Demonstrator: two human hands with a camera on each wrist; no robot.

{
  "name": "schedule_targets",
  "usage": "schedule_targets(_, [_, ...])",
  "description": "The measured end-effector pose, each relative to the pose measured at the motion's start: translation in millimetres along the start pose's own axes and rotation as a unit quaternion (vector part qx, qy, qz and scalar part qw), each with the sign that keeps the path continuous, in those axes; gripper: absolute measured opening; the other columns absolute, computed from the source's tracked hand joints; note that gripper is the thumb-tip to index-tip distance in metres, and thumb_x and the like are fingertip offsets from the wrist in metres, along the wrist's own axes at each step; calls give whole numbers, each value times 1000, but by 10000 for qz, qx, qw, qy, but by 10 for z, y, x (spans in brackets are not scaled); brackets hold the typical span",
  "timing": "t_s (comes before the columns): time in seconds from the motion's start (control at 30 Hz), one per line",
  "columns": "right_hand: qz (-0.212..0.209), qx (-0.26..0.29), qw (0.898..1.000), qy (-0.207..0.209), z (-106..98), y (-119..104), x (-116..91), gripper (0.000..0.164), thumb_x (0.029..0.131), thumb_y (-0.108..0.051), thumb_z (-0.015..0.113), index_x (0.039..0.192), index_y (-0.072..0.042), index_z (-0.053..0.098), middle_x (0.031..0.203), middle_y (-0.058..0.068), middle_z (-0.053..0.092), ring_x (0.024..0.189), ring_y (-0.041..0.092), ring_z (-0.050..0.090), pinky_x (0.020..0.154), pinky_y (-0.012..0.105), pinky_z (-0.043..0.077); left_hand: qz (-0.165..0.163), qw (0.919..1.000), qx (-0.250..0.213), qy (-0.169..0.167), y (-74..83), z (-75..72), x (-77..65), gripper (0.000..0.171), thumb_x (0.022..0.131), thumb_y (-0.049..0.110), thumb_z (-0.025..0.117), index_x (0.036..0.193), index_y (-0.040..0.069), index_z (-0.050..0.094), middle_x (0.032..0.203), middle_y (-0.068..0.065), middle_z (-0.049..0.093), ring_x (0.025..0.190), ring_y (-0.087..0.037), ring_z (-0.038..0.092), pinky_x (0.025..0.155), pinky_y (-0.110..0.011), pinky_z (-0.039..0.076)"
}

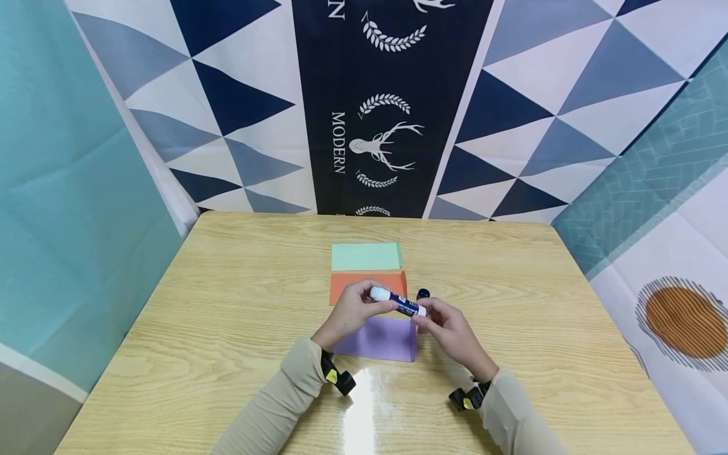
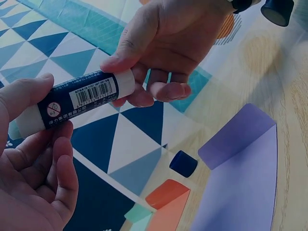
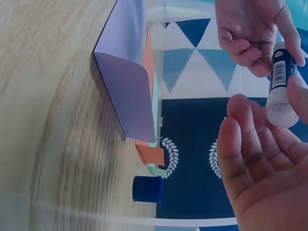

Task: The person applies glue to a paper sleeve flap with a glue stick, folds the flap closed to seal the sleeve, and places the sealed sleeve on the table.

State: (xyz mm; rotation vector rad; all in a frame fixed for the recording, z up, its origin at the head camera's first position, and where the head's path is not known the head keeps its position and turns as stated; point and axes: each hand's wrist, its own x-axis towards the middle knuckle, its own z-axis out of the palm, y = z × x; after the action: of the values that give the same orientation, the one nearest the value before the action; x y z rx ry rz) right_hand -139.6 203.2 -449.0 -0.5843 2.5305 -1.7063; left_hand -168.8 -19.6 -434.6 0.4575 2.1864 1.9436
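Note:
A glue stick (image 1: 405,304) with a dark blue label and white ends is held above the table between both hands. My left hand (image 1: 354,311) pinches its barrel near the end where pale glue shows. At the opposite, white base end, the thumb and fingers of my right hand (image 1: 449,325) pinch it, as the left wrist view also shows. The dark blue cap (image 2: 184,164) stands on the table beyond the right hand. Below the hands lies a purple envelope (image 1: 378,339) with its flap raised; the left forearm side partly covers its left end.
Farther back on the wooden table (image 1: 256,272) lie an orange envelope (image 1: 347,287) and a green envelope (image 1: 364,256), in a column with the purple one. Patterned cloth (image 1: 250,114) hangs behind the table's far edge.

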Motion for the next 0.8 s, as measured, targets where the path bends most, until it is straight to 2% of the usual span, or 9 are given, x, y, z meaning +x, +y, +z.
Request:
schedule_targets(0.1, [-132, 32, 9998, -174, -3, -16, 7, 21, 101, -11, 51, 107, 6, 62, 82, 23, 61, 69, 23, 63, 64, 33, 57, -28, 10000, -14, -40, -8, 2, 8, 25, 84, 13, 76, 101, -1, 65, 94, -14, 67, 70, -10, 62, 67, -28, 52])
schedule_targets(0.2, [-177, 165, 9991, -337, -5, -35, 9, 31, 106, -12, 38, 101, 11, 58, 80, 22, 60, 67, 20, 63, 64, 32, 56, -39, 9999, -53, -135, -5, 0, 6, 24, 85, 11, 75, 103, -1, 65, 96, -16, 68, 71, -15, 65, 68, -30, 54])
schedule_targets(0.3, [-204, 305, 9988, -330, -4, -38, 8, 37, 107, -12, 31, 98, 14, 55, 78, 22, 60, 64, 20, 64, 63, 33, 57, -9, 9997, -107, -209, 8, -2, -1, 25, 85, 11, 75, 104, -1, 65, 96, -16, 68, 71, -19, 67, 71, -34, 57])
schedule_targets(0.43, [-202, 410, 9985, -286, -9, -26, 8, 36, 107, -11, 32, 100, 16, 55, 80, 27, 61, 64, 17, 63, 62, 34, 57, 15, 9997, -183, -188, 11, 2, -2, 25, 86, 12, 75, 105, -1, 64, 96, -15, 67, 72, -18, 67, 75, -42, 58])
schedule_targets(0.6, [-137, 495, 9984, -232, -11, -18, 10, 36, 107, -12, 34, 105, 16, 56, 83, 30, 62, 64, 13, 63, 62, 32, 57, 23, 9996, -226, -140, 7, 1, -3, 25, 86, 10, 74, 105, -2, 64, 98, -14, 67, 70, -10, 66, 74, -36, 58])
schedule_targets(0.7, [-14, 485, 9987, -142, -11, -20, 7, 30, 105, -13, 43, 115, 11, 58, 84, 25, 64, 65, 12, 64, 62, 30, 57, 15, 9996, -253, -138, 9, 1, -10, 25, 85, 10, 74, 105, -1, 64, 98, -13, 66, 70, -8, 65, 74, -34, 58])
schedule_targets(0.8, [153, 477, 9987, -78, -11, -26, 3, 30, 98, -11, 57, 123, 6, 58, 86, 12, 67, 68, 11, 64, 64, 31, 58, -21, 9995, -263, -149, 12, 2, -16, 25, 85, 11, 74, 106, 0, 65, 99, -12, 66, 70, -7, 65, 78, -42, 58])
